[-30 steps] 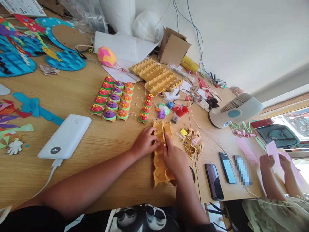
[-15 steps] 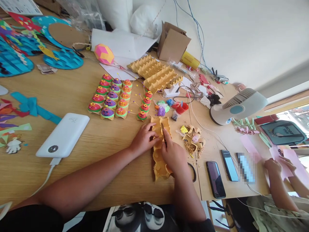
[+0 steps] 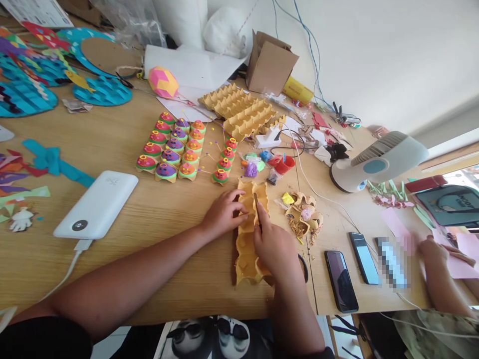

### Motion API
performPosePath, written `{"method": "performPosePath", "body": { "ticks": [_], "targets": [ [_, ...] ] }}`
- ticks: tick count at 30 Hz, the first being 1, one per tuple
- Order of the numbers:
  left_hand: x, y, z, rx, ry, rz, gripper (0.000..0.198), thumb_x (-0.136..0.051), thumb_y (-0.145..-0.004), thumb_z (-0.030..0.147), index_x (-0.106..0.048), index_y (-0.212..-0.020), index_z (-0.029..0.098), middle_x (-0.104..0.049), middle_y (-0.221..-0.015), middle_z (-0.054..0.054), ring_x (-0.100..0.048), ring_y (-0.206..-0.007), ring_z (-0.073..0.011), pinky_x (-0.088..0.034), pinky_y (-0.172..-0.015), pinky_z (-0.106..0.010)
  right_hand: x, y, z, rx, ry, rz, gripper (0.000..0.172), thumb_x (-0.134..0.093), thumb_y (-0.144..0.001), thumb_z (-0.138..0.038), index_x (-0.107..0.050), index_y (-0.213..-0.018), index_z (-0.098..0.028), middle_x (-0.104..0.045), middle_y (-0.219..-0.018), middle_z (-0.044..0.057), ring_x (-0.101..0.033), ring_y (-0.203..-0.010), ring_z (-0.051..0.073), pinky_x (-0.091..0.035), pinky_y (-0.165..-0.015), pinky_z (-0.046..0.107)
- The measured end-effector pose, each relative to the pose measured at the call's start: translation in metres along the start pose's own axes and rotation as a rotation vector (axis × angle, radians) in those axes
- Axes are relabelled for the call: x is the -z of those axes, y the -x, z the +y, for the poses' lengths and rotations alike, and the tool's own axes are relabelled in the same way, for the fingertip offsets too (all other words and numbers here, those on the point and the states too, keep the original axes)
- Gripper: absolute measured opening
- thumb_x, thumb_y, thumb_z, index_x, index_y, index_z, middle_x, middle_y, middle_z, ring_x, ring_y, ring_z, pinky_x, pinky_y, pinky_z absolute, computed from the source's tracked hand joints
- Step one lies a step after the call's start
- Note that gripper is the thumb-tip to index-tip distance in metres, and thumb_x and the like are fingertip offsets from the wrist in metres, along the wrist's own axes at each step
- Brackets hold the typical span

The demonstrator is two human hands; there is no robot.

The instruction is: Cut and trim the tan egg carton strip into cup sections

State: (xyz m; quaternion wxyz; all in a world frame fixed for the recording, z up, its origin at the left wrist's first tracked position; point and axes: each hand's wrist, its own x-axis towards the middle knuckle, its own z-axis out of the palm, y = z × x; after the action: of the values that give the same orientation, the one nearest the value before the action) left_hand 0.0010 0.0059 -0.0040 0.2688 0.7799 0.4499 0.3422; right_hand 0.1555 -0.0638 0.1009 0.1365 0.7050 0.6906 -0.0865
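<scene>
Our splayed left hand (image 3: 223,213) likely steadies the egg tray (image 3: 245,250) from nine o'clock while our right hand (image 3: 277,245) clasps a thin tool (image 3: 256,201).

Egg-carton strip (image 3: 246,244): is showing a yellow-tan, moulded surface, with cups running in two long rows and a scalloped rim.
Strip's pose: is lying on the worktop (image 3: 168,279), stretching lengthwise away from the person.
Strip's left edge: is sitting under the fingertips of the left hand (image 3: 224,213).
Slim dark tool (image 3: 256,202): is resting in the right hand (image 3: 275,244), mostly hiding in its grip.
Tool's pose: is pointing toward the strip's far end, lying over the middle between rows.
</scene>
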Motion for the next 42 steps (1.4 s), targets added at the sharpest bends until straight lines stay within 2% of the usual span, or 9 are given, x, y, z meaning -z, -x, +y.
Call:
{"method": "performPosePath", "body": {
  "ticks": [9, 15, 19, 22, 26, 29, 32, 38, 42],
  "targets": [
    [0.003, 0.004, 0.009, -0.047, -0.058, 0.043, 0.017, -0.070, -0.085, 0.040, -0.079, -0.091, 0.027, -0.058, -0.133, -0.006, -0.050, -0.125, -0.0305, -0.042, -0.110, -0.051, 0.009, -0.004, 0.016, 0.048, -0.148, -0.005, 0.060, -0.033, -0.103, -0.037, -0.018, -0.161, -0.037, -0.075, -0.117, 0.003, -0.072, -0.099, 0.023, -0.050, -0.077, 0.030],
    [0.008, 0.010, 0.020, -0.145, -0.117, 0.154, 0.024, -0.070, -0.083, 0.043, -0.072, -0.099, 0.025, -0.054, -0.132, -0.009, -0.045, -0.129, -0.0309, -0.036, -0.114, -0.050, 0.011, -0.005, 0.026, 0.020, -0.257, 0.102, 0.061, -0.036, -0.102, -0.039, -0.019, -0.161, -0.040, -0.072, -0.125, 0.001, -0.072, -0.098, 0.022, -0.051, -0.077, 0.030],
    [0.012, 0.013, 0.026, -0.306, -0.096, 0.024, 0.027, -0.069, -0.082, 0.045, -0.069, -0.102, 0.027, -0.062, -0.122, -0.007, -0.047, -0.128, -0.0305, -0.035, -0.114, -0.050, 0.007, -0.009, 0.022, 0.001, -0.358, 0.214, 0.061, -0.037, -0.102, -0.038, -0.019, -0.160, -0.037, -0.073, -0.120, 0.002, -0.072, -0.094, 0.024, -0.052, -0.075, 0.030],
    [0.013, 0.015, 0.027, -0.316, -0.127, -0.047, 0.029, -0.071, -0.080, 0.048, -0.068, -0.100, 0.027, -0.065, -0.116, -0.006, -0.048, -0.126, -0.0324, -0.032, -0.114, -0.053, 0.010, -0.008, 0.019, -0.004, -0.441, 0.280, 0.060, -0.034, -0.103, -0.041, -0.020, -0.160, -0.029, -0.072, -0.121, 0.006, -0.071, -0.098, 0.026, -0.052, -0.077, 0.031],
    [0.012, 0.018, 0.030, -0.341, -0.169, -0.072, 0.025, -0.072, -0.077, 0.045, -0.066, -0.092, 0.026, -0.064, -0.115, -0.007, -0.048, -0.125, -0.0337, -0.030, -0.115, -0.054, 0.023, 0.006, 0.020, 0.001, -0.508, 0.341, 0.058, -0.031, -0.103, -0.040, -0.025, -0.158, -0.023, -0.067, -0.130, 0.008, -0.068, -0.105, 0.023, -0.051, -0.082, 0.030],
    [0.008, 0.020, 0.032, -0.321, -0.181, -0.045, 0.019, -0.070, -0.078, 0.035, -0.065, -0.092, 0.024, -0.064, -0.112, -0.008, -0.053, -0.117, -0.0318, -0.036, -0.109, -0.052, 0.025, 0.023, 0.028, 0.022, -0.542, 0.454, 0.054, -0.033, -0.103, -0.040, -0.035, -0.155, -0.026, -0.062, -0.140, 0.007, -0.063, -0.117, 0.022, -0.050, -0.092, 0.031],
    [0.004, 0.023, 0.035, -0.259, -0.190, -0.049, 0.016, -0.068, -0.078, 0.031, -0.065, -0.091, 0.022, -0.063, -0.110, -0.008, -0.058, -0.105, -0.0287, -0.044, -0.098, -0.048, 0.011, 0.038, 0.039, 0.072, -0.597, 0.416, 0.052, -0.039, -0.101, -0.040, -0.040, -0.153, -0.030, -0.062, -0.141, 0.005, -0.062, -0.121, 0.021, -0.048, -0.099, 0.034],
    [0.000, 0.023, 0.036, -0.201, -0.174, -0.076, 0.020, -0.067, -0.079, 0.031, -0.065, -0.096, 0.021, -0.060, -0.113, -0.010, -0.056, -0.110, -0.0290, -0.047, -0.096, -0.044, -0.029, 0.046, 0.046, 0.092, -0.550, 0.242, 0.053, -0.040, -0.100, -0.030, -0.042, -0.152, -0.032, -0.066, -0.135, 0.004, -0.066, -0.114, 0.023, -0.051, -0.093, 0.036],
    [-0.001, 0.023, 0.036, -0.198, -0.143, -0.063, 0.018, -0.068, -0.078, 0.028, -0.065, -0.094, 0.020, -0.058, -0.110, -0.010, -0.055, -0.108, -0.0283, -0.049, -0.096, -0.043, -0.032, 0.042, 0.039, 0.071, -0.465, 0.216, 0.053, -0.040, -0.099, -0.029, -0.042, -0.152, -0.033, -0.070, -0.129, 0.004, -0.069, -0.107, 0.024, -0.053, -0.087, 0.036]
  ]
}}
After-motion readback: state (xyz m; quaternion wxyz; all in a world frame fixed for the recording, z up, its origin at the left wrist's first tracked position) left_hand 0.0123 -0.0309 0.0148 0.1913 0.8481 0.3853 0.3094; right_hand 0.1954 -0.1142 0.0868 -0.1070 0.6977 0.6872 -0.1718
